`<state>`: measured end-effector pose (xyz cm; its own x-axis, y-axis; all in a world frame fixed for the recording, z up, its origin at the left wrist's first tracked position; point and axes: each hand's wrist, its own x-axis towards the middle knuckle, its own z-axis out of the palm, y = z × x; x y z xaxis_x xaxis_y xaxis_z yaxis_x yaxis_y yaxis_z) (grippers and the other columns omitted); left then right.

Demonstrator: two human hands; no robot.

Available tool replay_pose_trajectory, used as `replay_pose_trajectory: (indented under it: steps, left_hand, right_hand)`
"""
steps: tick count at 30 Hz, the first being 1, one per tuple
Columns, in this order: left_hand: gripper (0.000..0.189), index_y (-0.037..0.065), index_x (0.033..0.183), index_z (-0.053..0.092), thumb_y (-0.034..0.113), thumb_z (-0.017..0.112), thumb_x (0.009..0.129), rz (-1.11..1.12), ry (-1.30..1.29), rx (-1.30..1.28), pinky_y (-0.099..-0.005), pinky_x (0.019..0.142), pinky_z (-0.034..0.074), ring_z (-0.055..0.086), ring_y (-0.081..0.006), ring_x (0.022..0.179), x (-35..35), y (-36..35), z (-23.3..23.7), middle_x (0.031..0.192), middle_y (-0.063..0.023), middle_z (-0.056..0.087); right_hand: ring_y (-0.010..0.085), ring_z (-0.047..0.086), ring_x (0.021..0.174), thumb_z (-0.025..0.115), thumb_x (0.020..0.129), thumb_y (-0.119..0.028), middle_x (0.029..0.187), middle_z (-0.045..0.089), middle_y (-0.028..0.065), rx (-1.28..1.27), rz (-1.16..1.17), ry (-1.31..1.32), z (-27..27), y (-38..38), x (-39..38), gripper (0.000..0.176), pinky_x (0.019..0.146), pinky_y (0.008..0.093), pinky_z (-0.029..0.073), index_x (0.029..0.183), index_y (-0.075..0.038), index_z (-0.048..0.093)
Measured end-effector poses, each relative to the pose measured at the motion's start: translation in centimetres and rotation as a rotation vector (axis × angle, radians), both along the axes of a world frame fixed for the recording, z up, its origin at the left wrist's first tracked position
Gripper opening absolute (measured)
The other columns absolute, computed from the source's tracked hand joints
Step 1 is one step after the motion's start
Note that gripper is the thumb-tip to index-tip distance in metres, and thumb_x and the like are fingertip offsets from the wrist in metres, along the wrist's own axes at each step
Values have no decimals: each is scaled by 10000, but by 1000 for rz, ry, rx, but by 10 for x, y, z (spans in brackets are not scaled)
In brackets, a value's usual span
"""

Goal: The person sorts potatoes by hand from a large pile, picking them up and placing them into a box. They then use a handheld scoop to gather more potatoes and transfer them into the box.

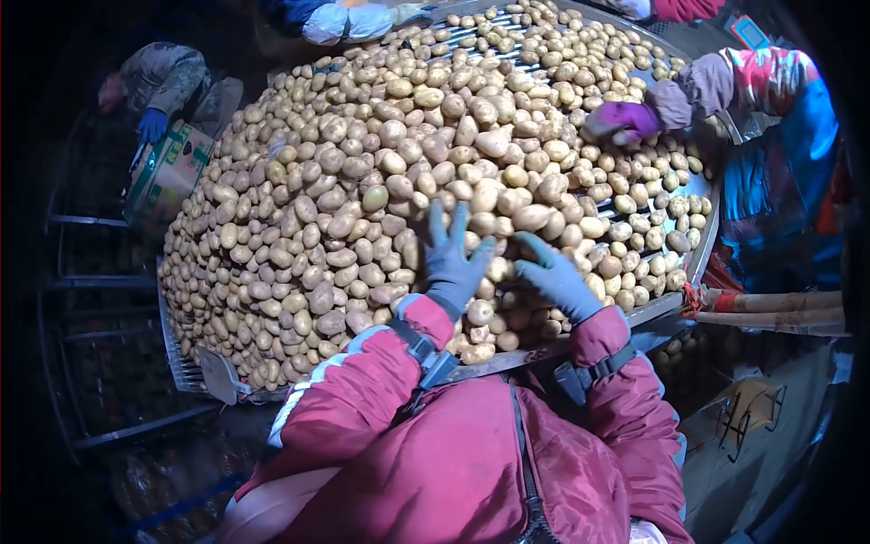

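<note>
Left hand [450, 263]: grey-blue glove, fingers [436, 222] spread wide and straight, palm flat on the potatoes [362, 181]; it holds nothing.
Right hand [557, 279]: same glove, just beside the left, fingers curled over the potatoes at the near edge of the heap; whether it grips one cannot be told.
Potatoes: a broad heap of small pale ones, highest at the middle and left of the table [672, 303], thinning to a single layer on the bars at the right.
Sleeves [362, 381]: red, with strapped cuffs, reaching over the near rim.
Purple glove [623, 121]: another person's hand, resting on the potatoes at the far right, well apart from both hands.
Blue glove [151, 124]: a third person's, off the table at the far left, just above a box [168, 172].
</note>
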<state>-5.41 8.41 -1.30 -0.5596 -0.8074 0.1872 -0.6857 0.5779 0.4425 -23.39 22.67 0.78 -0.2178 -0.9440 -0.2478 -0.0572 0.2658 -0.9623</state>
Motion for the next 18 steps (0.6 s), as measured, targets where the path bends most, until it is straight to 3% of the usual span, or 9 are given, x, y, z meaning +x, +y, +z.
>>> replay_pose_trajectory:
  steps: [2, 3, 4, 7, 9, 14, 15, 17, 18]
  left_hand:
    - [808, 153, 1546, 452, 431, 772, 859, -207, -38, -96, -514, 1090, 451, 423, -482, 1399, -11, -2, -38, 1653, -235, 218]
    - [805, 186, 1554, 441, 431, 759, 856, -167, -9, 81, -498, 1025, 499, 494, -449, 1351, -36, 21, 42, 1651, -198, 267]
    - [790, 218, 1562, 427, 395, 738, 858, -246, -146, 260, -512, 993, 508, 515, -435, 1336, -52, 23, 61, 1634, -163, 338]
    - [779, 219, 1566, 416, 345, 711, 857, -450, -167, 216, -550, 1070, 452, 443, -498, 1382, -91, 50, 42, 1614, -152, 386]
    - [785, 200, 1563, 410, 352, 710, 854, -504, -147, 299, -557, 1184, 349, 358, -551, 1425, -99, 71, 38, 1619, -162, 376]
    - [634, 161, 1478, 527, 369, 691, 902, -734, 137, 550, -507, 1188, 365, 398, -454, 1443, -40, 74, 14, 1548, -189, 468]
    - [552, 119, 1412, 591, 324, 698, 911, -570, 385, 1064, -466, 1169, 394, 487, -383, 1397, -29, 76, 10, 1429, -192, 582]
    - [445, 36, 1306, 642, 191, 727, 897, -585, 92, 388, -418, 1077, 478, 609, -341, 1246, 0, 41, 25, 1326, -189, 644]
    - [436, 30, 1294, 644, 181, 727, 894, -643, 184, 198, -413, 1033, 505, 638, -347, 1166, 14, 18, 33, 1281, -188, 658]
  right_hand:
    - [152, 597, 1203, 661, 977, -161, 1379, 622, 81, 54, -21, -91, -4, 2, -25, 593, 1010, 306, 501, 1529, -58, 469]
    - [166, 591, 1235, 647, 979, -151, 1403, 611, 94, 36, -89, -160, -13, 6, -31, 581, 1032, 314, 493, 1521, -38, 472]
    - [171, 581, 1247, 648, 977, -158, 1411, 606, 104, -2, -195, -240, -27, 13, -35, 567, 1047, 316, 481, 1502, -13, 488]
    - [168, 579, 1248, 646, 985, -147, 1404, 607, 108, -101, -292, -202, -32, 36, -48, 542, 1048, 310, 479, 1488, -6, 502]
    - [181, 564, 1273, 645, 981, -137, 1392, 611, 112, 103, -409, -189, -12, 54, -52, 540, 1062, 312, 469, 1483, 1, 501]
    - [144, 708, 890, 628, 1007, -163, 1259, 659, 77, 154, -662, -284, 2, 113, -38, 473, 790, 291, 587, 1451, -24, 543]
    - [138, 699, 901, 632, 999, -148, 1151, 689, 72, 170, -685, -253, 7, 122, -34, 416, 784, 292, 585, 1393, -20, 593]
    - [133, 698, 911, 629, 996, -143, 1113, 700, 70, 158, -734, -224, -6, 135, -30, 378, 768, 279, 579, 1354, -20, 621]
    - [128, 697, 921, 627, 994, -138, 1075, 710, 69, 139, -770, -188, -11, 141, -28, 343, 752, 267, 572, 1315, -19, 650]
